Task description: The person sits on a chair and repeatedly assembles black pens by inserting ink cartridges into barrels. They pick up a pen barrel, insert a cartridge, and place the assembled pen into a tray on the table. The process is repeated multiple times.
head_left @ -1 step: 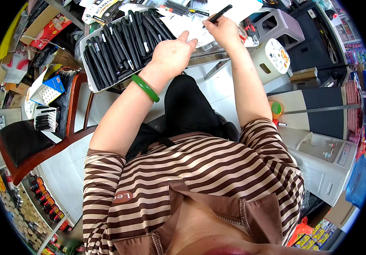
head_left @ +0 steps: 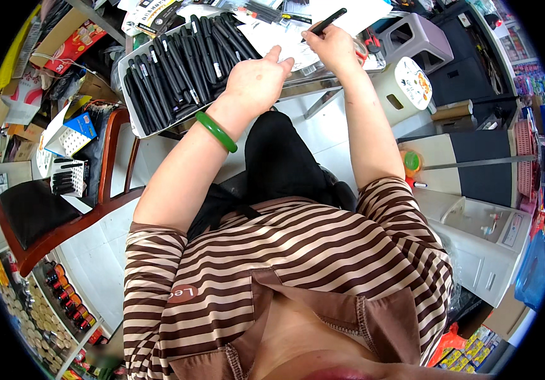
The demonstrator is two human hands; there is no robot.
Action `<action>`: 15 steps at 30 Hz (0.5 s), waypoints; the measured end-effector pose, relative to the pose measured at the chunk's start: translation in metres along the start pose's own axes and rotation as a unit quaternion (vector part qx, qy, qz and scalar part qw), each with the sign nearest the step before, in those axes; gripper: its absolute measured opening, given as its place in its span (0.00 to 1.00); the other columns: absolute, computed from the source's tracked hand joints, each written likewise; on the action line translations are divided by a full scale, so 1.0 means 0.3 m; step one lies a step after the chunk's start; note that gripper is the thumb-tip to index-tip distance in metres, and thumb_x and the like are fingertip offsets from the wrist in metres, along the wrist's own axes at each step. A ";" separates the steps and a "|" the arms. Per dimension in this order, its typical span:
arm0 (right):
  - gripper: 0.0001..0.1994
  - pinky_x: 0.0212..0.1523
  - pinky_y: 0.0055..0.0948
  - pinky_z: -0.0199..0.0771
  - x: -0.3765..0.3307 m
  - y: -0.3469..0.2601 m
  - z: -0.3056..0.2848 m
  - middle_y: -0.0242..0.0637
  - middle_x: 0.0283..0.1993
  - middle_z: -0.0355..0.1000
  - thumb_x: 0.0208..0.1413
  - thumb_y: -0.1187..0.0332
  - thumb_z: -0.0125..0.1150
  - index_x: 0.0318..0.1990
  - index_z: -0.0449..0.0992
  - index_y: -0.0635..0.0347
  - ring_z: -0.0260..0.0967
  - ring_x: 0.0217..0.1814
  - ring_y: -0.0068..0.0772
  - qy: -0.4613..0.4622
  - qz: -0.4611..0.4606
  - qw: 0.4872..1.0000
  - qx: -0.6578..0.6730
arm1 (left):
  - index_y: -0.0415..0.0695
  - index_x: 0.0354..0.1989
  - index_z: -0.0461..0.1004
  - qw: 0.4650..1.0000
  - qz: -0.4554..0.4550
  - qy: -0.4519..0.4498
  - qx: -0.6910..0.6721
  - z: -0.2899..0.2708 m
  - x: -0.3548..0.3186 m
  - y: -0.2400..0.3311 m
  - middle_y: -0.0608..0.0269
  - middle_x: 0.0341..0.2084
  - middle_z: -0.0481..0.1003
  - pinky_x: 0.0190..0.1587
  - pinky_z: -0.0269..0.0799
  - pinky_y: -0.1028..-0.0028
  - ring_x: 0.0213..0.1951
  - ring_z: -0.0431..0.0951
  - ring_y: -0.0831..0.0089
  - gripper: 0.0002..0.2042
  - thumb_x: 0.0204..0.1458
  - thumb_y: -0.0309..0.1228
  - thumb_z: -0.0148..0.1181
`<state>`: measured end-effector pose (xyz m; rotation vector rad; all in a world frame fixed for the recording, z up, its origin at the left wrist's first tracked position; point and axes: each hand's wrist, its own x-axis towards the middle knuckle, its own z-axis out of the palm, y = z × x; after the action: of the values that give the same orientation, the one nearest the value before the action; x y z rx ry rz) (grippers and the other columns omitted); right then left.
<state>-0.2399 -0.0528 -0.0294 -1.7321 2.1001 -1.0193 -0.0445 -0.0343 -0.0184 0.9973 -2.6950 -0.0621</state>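
Observation:
My right hand [head_left: 332, 48] grips a black pen [head_left: 330, 21] between thumb and fingers, its upper end slanting up and to the right. Beneath it lies a sheet of white paper [head_left: 270, 39], partly covered by my hands. Resting on the paper's near edge, my left hand [head_left: 256, 77] is open, with the index finger and thumb stretched out and nothing held. A green bangle [head_left: 216, 132] circles my left wrist. Just left of that hand stands a white tray [head_left: 128, 101] packed with several black pens [head_left: 183, 69], lying side by side and overlapping.
Packages and loose pens crowd the table's far side. Red-handled scissors or a similar tool [head_left: 370, 42] lies right of my right hand. Beyond the table's right end are a grey stool [head_left: 417, 39] and a white stool [head_left: 389, 95]. A wooden chair [head_left: 44, 237] with a pen basket [head_left: 80, 177] stands left.

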 end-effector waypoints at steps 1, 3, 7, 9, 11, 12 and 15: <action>0.15 0.37 0.34 0.71 0.001 0.010 0.004 0.42 0.27 0.74 0.44 0.57 0.60 0.30 0.77 0.60 0.73 0.33 0.42 -0.021 0.010 0.999 0.032 | 0.50 0.47 0.70 1.000 -0.003 -0.005 -0.003 -0.003 0.001 0.002 0.50 0.50 0.66 0.35 0.74 0.66 0.36 0.76 0.59 0.15 0.50 0.32 0.49; 0.15 0.37 0.35 0.71 -0.002 0.026 0.010 0.42 0.27 0.74 0.44 0.56 0.60 0.31 0.77 0.60 0.73 0.34 0.43 -0.064 0.032 0.992 0.100 | 0.50 0.47 0.70 1.000 -0.006 -0.015 0.004 -0.012 0.002 0.008 0.51 0.51 0.66 0.35 0.74 0.66 0.35 0.77 0.60 0.14 0.50 0.32 0.49; 0.15 0.37 0.35 0.71 -0.017 0.024 0.018 0.42 0.26 0.74 0.45 0.57 0.60 0.31 0.77 0.60 0.73 0.32 0.42 -0.006 0.018 1.000 0.003 | 0.50 0.46 0.71 0.999 -0.010 -0.026 0.016 -0.004 0.005 0.005 0.52 0.51 0.66 0.35 0.74 0.67 0.35 0.77 0.61 0.14 0.50 0.33 0.50; 0.15 0.36 0.35 0.71 -0.014 0.052 0.025 0.41 0.26 0.74 0.45 0.57 0.60 0.31 0.77 0.59 0.73 0.32 0.42 -0.030 0.028 0.998 0.056 | 0.50 0.46 0.71 0.999 -0.012 -0.033 0.017 -0.010 0.009 0.011 0.53 0.51 0.66 0.35 0.74 0.67 0.35 0.77 0.61 0.14 0.50 0.33 0.50; 0.14 0.36 0.35 0.71 -0.015 0.068 0.032 0.41 0.25 0.74 0.45 0.57 0.60 0.31 0.77 0.59 0.73 0.31 0.42 0.021 0.004 0.999 0.024 | 0.50 0.45 0.71 0.999 -0.014 -0.036 0.018 -0.013 0.011 0.013 0.53 0.51 0.66 0.34 0.74 0.67 0.34 0.77 0.61 0.14 0.50 0.33 0.50; 0.14 0.36 0.34 0.71 -0.015 0.076 0.036 0.41 0.25 0.74 0.45 0.57 0.60 0.31 0.77 0.59 0.73 0.31 0.42 0.046 -0.008 0.999 0.008 | 0.50 0.45 0.71 0.999 -0.014 -0.036 0.020 -0.013 0.012 0.013 0.53 0.51 0.66 0.34 0.74 0.67 0.34 0.77 0.61 0.14 0.50 0.33 0.50; 0.14 0.35 0.34 0.71 -0.008 0.100 0.040 0.41 0.25 0.74 0.45 0.58 0.60 0.31 0.77 0.59 0.73 0.31 0.42 -0.012 0.028 0.992 0.120 | 0.49 0.45 0.71 0.999 -0.013 -0.033 0.022 -0.012 0.013 0.014 0.53 0.51 0.66 0.33 0.74 0.67 0.33 0.77 0.61 0.13 0.50 0.32 0.50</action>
<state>-0.2553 -0.0530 -0.0579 -1.5545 1.9100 -1.1739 -0.0493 -0.0334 -0.0135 1.0614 -2.7549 -0.0417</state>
